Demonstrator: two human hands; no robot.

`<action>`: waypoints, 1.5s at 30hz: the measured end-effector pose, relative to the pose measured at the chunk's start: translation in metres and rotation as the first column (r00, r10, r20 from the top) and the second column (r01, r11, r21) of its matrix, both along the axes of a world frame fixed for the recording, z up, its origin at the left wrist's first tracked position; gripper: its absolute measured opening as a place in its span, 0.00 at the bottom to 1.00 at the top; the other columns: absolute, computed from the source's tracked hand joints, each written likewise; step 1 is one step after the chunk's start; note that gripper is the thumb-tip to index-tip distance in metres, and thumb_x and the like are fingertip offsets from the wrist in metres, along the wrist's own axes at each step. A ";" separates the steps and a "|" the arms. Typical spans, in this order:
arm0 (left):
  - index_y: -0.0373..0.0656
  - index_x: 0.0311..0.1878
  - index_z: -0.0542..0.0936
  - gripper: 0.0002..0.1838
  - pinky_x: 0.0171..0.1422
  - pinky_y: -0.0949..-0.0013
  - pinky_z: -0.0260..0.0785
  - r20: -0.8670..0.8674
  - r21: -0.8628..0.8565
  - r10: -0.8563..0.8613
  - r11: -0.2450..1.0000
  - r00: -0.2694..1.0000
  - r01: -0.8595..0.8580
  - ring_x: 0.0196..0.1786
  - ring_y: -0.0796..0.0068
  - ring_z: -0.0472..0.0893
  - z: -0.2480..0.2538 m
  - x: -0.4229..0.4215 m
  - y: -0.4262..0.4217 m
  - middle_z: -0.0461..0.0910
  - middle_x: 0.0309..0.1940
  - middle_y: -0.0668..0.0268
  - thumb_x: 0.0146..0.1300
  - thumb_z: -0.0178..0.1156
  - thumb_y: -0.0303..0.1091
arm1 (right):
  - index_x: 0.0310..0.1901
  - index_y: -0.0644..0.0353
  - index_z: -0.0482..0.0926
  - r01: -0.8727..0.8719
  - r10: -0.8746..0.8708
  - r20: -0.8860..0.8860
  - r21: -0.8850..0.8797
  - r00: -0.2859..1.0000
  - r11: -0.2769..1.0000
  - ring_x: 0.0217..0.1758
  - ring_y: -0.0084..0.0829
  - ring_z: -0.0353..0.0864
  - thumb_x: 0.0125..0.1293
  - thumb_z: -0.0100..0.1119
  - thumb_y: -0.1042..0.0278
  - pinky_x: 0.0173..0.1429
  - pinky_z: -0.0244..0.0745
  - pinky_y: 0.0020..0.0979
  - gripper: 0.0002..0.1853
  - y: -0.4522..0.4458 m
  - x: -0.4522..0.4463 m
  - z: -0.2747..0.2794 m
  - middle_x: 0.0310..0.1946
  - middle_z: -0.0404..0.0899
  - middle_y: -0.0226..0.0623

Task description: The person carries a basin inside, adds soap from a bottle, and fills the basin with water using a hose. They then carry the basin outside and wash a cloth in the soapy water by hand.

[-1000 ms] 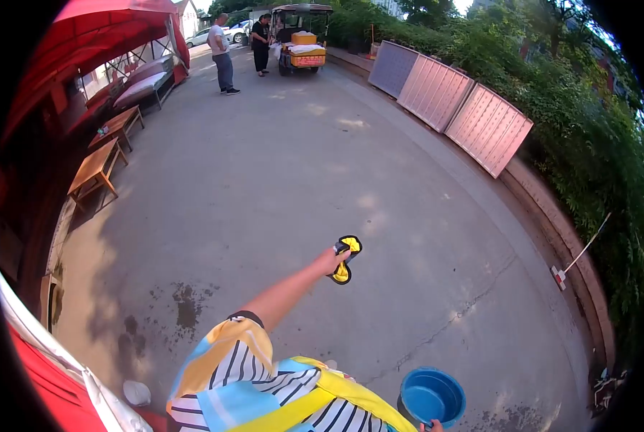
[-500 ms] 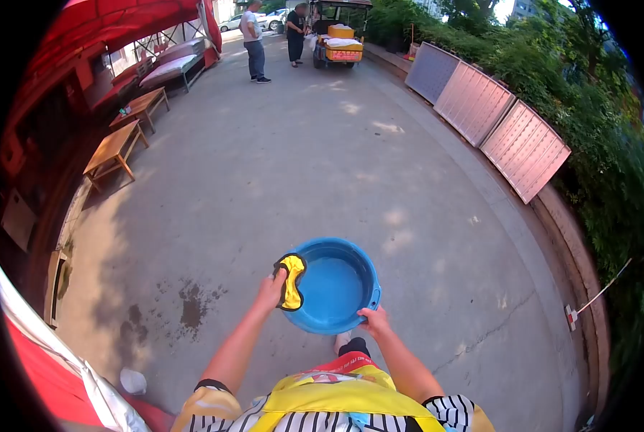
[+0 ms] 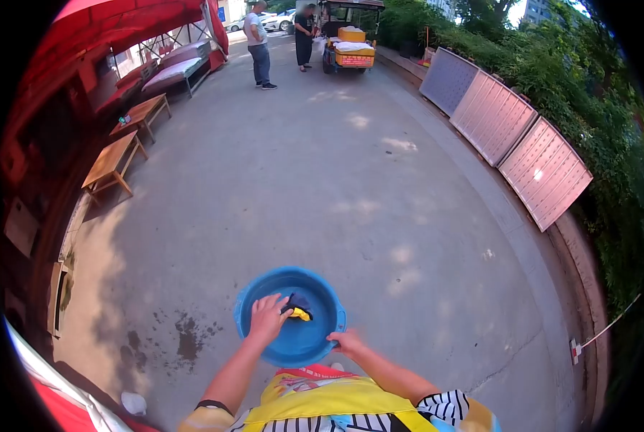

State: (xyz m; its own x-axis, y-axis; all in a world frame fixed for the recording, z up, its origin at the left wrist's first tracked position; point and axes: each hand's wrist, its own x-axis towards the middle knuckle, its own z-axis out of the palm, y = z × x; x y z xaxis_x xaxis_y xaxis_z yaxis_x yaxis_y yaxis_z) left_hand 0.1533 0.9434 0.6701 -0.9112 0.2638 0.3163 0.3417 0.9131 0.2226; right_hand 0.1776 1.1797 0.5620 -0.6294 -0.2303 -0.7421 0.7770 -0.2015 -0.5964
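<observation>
A round blue plastic basin (image 3: 324, 344) is held up in front of my body, low in the view. My right hand (image 3: 347, 341) grips the handle on its right rim, fingers closed. Over the basin's left side reaches my left hand (image 3: 267, 317), its fingers on a crumpled yellow-and-black cloth (image 3: 300, 315) inside the basin. The cloth shows a dark side and a small yellow part; the fingers' underside is hidden. A yellow apron (image 3: 322, 403) covers my front.
Wooden tables (image 3: 113, 160) stand along the left beside a red tent (image 3: 120, 32). Two people (image 3: 258, 54) are near a cart (image 3: 350, 54) with yellow boxes. Pinkish panels (image 3: 545, 173) lean along the right kerb, and a long-handled tool (image 3: 575, 351) lies there. Wet patches (image 3: 187, 335) mark the ground.
My left hand has moved from the basin's left rim to its inside with the cloth, which is now crumpled. The basin has shifted left and nearer to me, still in my right hand.
</observation>
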 end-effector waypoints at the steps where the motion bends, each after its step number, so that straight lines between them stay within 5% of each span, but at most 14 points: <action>1: 0.39 0.49 0.75 0.21 0.50 0.60 0.66 0.018 0.047 0.027 0.998 0.999 -0.028 0.46 0.53 0.75 0.000 -0.013 -0.009 0.76 0.44 0.54 0.64 0.50 0.46 | 0.34 0.65 0.75 -0.032 0.031 0.006 0.004 0.999 0.999 0.27 0.34 0.79 0.50 0.60 0.76 0.30 0.79 0.32 0.09 -0.009 -0.022 -0.003 0.29 0.77 0.38; 4: 0.40 0.46 0.77 0.19 0.49 0.62 0.66 0.640 0.246 0.193 0.865 0.744 -0.436 0.42 0.52 0.76 -0.011 -0.058 -0.038 0.78 0.40 0.55 0.64 0.50 0.46 | 0.34 0.64 0.75 -0.060 0.066 0.073 -0.077 0.995 0.995 0.27 0.33 0.79 0.50 0.61 0.75 0.30 0.79 0.32 0.08 -0.034 -0.081 -0.013 0.28 0.77 0.38; 5: 0.37 0.44 0.77 0.20 0.47 0.64 0.67 0.696 0.296 0.217 0.782 0.685 -0.549 0.41 0.57 0.77 -0.009 -0.072 -0.048 0.79 0.36 0.56 0.65 0.49 0.46 | 0.34 0.64 0.75 -0.105 0.109 0.067 -0.066 0.992 0.992 0.29 0.32 0.80 0.50 0.60 0.74 0.31 0.79 0.33 0.08 -0.044 -0.099 -0.029 0.28 0.77 0.38; 8: 0.34 0.44 0.75 0.20 0.46 0.67 0.68 0.626 0.708 0.057 0.379 0.778 -0.597 0.43 0.66 0.78 -0.041 -0.137 -0.086 0.78 0.36 0.58 0.66 0.48 0.45 | 0.35 0.63 0.75 -0.162 0.163 -0.001 -0.089 0.987 0.983 0.29 0.31 0.80 0.50 0.60 0.73 0.31 0.79 0.32 0.10 -0.072 -0.166 -0.032 0.30 0.77 0.38; 11: 0.39 0.54 0.69 0.21 0.54 0.67 0.67 0.568 0.780 -0.240 -0.147 0.787 -0.608 0.48 0.72 0.75 0.005 -0.214 -0.102 0.74 0.46 0.65 0.67 0.47 0.45 | 0.37 0.66 0.73 -0.205 0.202 -0.033 -0.147 0.979 0.968 0.26 0.32 0.80 0.49 0.59 0.75 0.28 0.81 0.32 0.12 -0.100 -0.249 -0.024 0.28 0.77 0.37; 19: 0.39 0.61 0.63 0.28 0.58 0.65 0.67 0.214 0.867 -0.429 -0.330 0.878 -0.373 0.53 0.69 0.73 0.099 -0.434 -0.163 0.72 0.51 0.61 0.68 0.40 0.52 | 0.36 0.64 0.73 -0.116 0.098 -0.181 -0.092 0.979 0.989 0.28 0.30 0.79 0.51 0.57 0.76 0.29 0.79 0.29 0.09 -0.159 -0.461 0.052 0.29 0.77 0.36; 27: 0.35 0.54 0.69 0.28 0.49 0.68 0.71 0.297 0.926 -0.234 -0.168 0.926 -0.339 0.43 0.72 0.77 0.115 -0.594 -0.209 0.76 0.41 0.60 0.67 0.44 0.52 | 0.37 0.66 0.72 -0.101 0.070 -0.165 -0.183 0.984 0.978 0.28 0.31 0.79 0.51 0.57 0.78 0.31 0.81 0.34 0.10 -0.196 -0.621 0.032 0.29 0.77 0.38; 30: 0.33 0.56 0.66 0.32 0.49 0.69 0.71 0.454 0.875 -0.198 0.281 0.869 -0.393 0.43 0.72 0.77 0.130 -0.650 -0.199 0.76 0.41 0.60 0.64 0.48 0.55 | 0.37 0.66 0.72 -0.162 0.138 -0.143 -0.169 0.980 0.972 0.28 0.31 0.80 0.51 0.56 0.79 0.29 0.81 0.33 0.10 -0.215 -0.686 0.033 0.29 0.77 0.37; 31: 0.32 0.60 0.62 0.36 0.48 0.71 0.72 0.404 0.781 -0.217 0.588 0.889 -0.211 0.43 0.73 0.76 0.129 -0.676 -0.188 0.76 0.42 0.59 0.60 0.53 0.56 | 0.38 0.66 0.72 -0.185 0.158 -0.146 -0.194 0.977 0.963 0.28 0.31 0.80 0.52 0.56 0.78 0.29 0.81 0.33 0.11 -0.221 -0.706 0.033 0.29 0.77 0.37; 32: 0.34 0.61 0.63 0.37 0.47 0.72 0.72 0.577 0.652 -0.213 0.702 0.789 -0.287 0.44 0.71 0.77 0.134 -0.692 -0.181 0.76 0.45 0.57 0.59 0.55 0.55 | 0.39 0.66 0.72 -0.211 0.179 -0.159 -0.216 0.971 0.953 0.28 0.30 0.80 0.53 0.56 0.77 0.28 0.80 0.32 0.11 -0.228 -0.734 0.032 0.30 0.78 0.38; 34: 0.36 0.60 0.65 0.30 0.45 0.70 0.73 0.721 0.610 -0.245 0.669 0.648 -0.426 0.47 0.68 0.76 0.132 -0.748 -0.202 0.72 0.51 0.57 0.61 0.55 0.47 | 0.41 0.66 0.72 -0.238 0.197 -0.191 -0.219 0.962 0.946 0.27 0.30 0.80 0.55 0.56 0.74 0.28 0.80 0.32 0.11 -0.239 -0.791 0.047 0.31 0.78 0.38; 38: 0.37 0.57 0.69 0.26 0.52 0.64 0.70 0.520 0.321 0.391 0.734 0.759 -0.598 0.50 0.61 0.76 0.087 -0.785 -0.275 0.73 0.52 0.53 0.59 0.57 0.43 | 0.44 0.65 0.73 -0.262 0.225 -0.215 -0.164 0.950 0.951 0.26 0.28 0.79 0.59 0.55 0.68 0.24 0.76 0.28 0.13 -0.259 -0.849 0.065 0.32 0.79 0.37; 41: 0.38 0.57 0.69 0.26 0.58 0.61 0.65 0.499 0.081 0.474 0.808 0.726 -0.583 0.54 0.57 0.73 0.055 -0.811 -0.305 0.72 0.53 0.53 0.57 0.59 0.40 | 0.45 0.62 0.73 -0.299 0.264 -0.192 -0.178 0.945 0.938 0.24 0.25 0.77 0.59 0.55 0.69 0.22 0.73 0.25 0.13 -0.290 -0.905 0.073 0.29 0.78 0.34; 45: 0.42 0.55 0.71 0.27 0.63 0.58 0.56 0.429 0.158 0.217 0.938 0.877 -0.310 0.61 0.59 0.63 0.009 -0.870 -0.315 0.68 0.56 0.57 0.50 0.64 0.35 | 0.40 0.63 0.75 -0.423 0.375 -0.253 -0.174 0.892 0.889 0.23 0.24 0.76 0.57 0.56 0.69 0.22 0.70 0.23 0.10 -0.333 -0.966 0.067 0.28 0.78 0.33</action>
State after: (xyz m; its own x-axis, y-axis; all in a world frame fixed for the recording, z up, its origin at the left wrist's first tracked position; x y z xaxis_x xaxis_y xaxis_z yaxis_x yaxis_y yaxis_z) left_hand -0.7172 0.6288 0.6795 -0.9970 -0.0365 -0.0680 -0.0651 0.8701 0.4885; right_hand -0.7886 0.8466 0.6287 -0.5828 -0.6351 -0.5070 0.6828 -0.0444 -0.7293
